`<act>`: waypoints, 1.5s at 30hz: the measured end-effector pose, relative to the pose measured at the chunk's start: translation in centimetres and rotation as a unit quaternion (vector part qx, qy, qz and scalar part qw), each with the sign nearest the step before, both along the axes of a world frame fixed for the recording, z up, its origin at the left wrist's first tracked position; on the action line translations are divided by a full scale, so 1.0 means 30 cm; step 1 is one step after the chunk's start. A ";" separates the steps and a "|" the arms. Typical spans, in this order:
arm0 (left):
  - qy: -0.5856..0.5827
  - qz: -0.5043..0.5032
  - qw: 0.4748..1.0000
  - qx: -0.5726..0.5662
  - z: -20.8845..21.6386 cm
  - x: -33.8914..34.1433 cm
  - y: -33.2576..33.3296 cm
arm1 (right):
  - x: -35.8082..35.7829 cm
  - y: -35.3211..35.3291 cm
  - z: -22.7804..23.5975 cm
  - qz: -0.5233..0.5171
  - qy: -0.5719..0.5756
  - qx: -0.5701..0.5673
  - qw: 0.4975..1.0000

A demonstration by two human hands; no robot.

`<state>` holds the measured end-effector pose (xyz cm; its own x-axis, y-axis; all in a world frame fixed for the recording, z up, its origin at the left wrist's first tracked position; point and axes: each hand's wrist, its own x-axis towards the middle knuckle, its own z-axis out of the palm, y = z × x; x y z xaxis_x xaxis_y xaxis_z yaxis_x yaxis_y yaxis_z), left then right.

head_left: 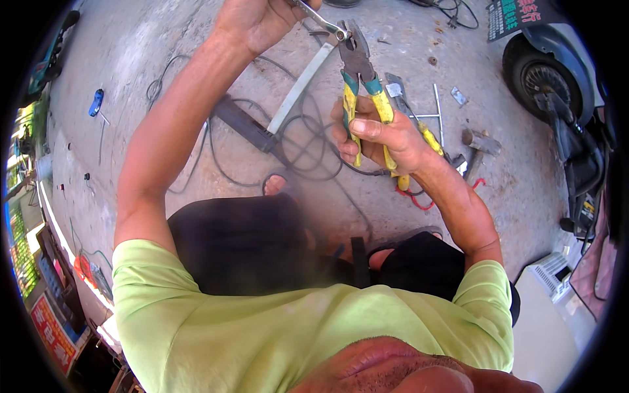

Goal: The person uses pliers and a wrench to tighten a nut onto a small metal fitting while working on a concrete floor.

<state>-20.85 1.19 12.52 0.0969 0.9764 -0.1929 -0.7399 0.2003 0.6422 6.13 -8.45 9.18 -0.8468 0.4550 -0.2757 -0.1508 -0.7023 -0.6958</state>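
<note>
One wrench (320, 18) partly vanishes at the cropped left hand (261, 23).

Workshop: pliers (357, 62), hammer (482, 142), scooter (576, 139)

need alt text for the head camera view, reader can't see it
A person's right hand grips yellow-and-green pliers, their jaws at the ring end of a wrench held in the left hand. On the grey floor lie a hammer and a blue-handled tool.
</note>
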 end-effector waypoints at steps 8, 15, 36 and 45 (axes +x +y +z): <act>0.103 0.041 0.993 0.047 0.064 0.046 0.003 | -0.025 -0.022 -0.015 0.038 -0.005 -0.036 0.999; 0.339 -0.024 0.930 0.143 0.195 0.133 -0.013 | -0.046 -0.042 -0.026 0.057 -0.022 -0.076 0.995; 0.518 -0.202 0.781 0.284 0.179 0.232 -0.059 | -0.031 -0.064 -0.063 0.066 -0.137 -0.035 0.988; 0.651 -0.243 0.577 0.429 0.104 0.354 -0.202 | -0.067 -0.080 -0.048 0.048 -0.138 -0.041 0.988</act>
<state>-10.22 -4.86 15.64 0.7177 0.6856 0.1221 0.4921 -0.6233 0.6078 4.13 -10.84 7.74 -0.7719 0.3435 -0.5350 0.1069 -0.7594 -0.6417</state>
